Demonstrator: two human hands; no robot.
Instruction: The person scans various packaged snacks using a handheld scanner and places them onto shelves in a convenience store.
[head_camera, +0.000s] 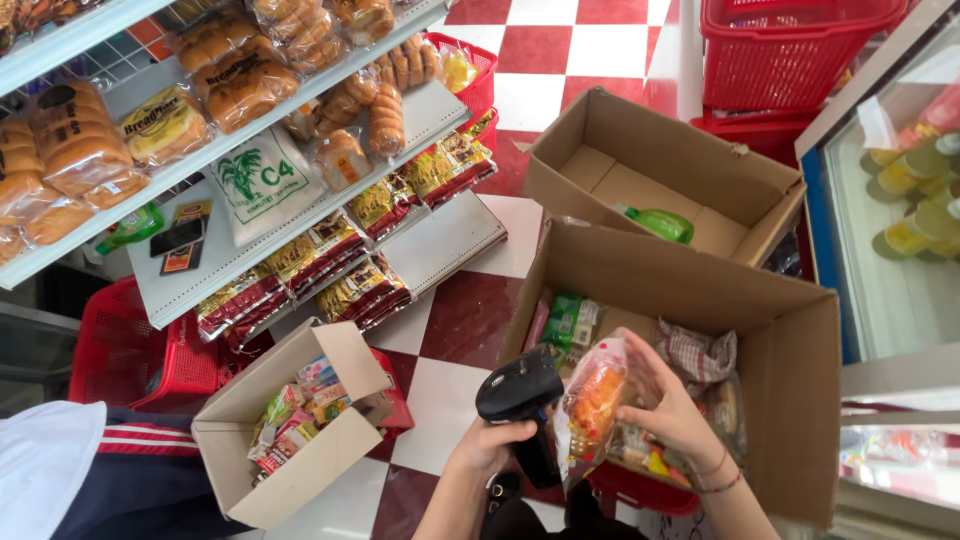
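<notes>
The left hand (488, 443) is wrapped tightly around the grip of a black handheld barcode scanner (522, 400), whose head points right, toward a clear plastic bag of orange-brown pastry (592, 400). The right hand (668, 408) pinches that bag from its right side, fingers curled over the top and thumb behind, so the bag stands nearly upright, its long axis running top to bottom, just beside the scanner head and between the two hands. Both hands hover over the near corner of a large open brown cardboard box (790, 370), which contains green packets, a checked cloth and other wrapped goods. Behind it, a second open cardboard box (690, 160) holds only a green bottle (660, 223). To the left, a small open cardboard box (300, 480) on the red-and-white checked floor is full of colourful small packets, below grey shelves (440, 110) stocked with bagged bread.
</notes>
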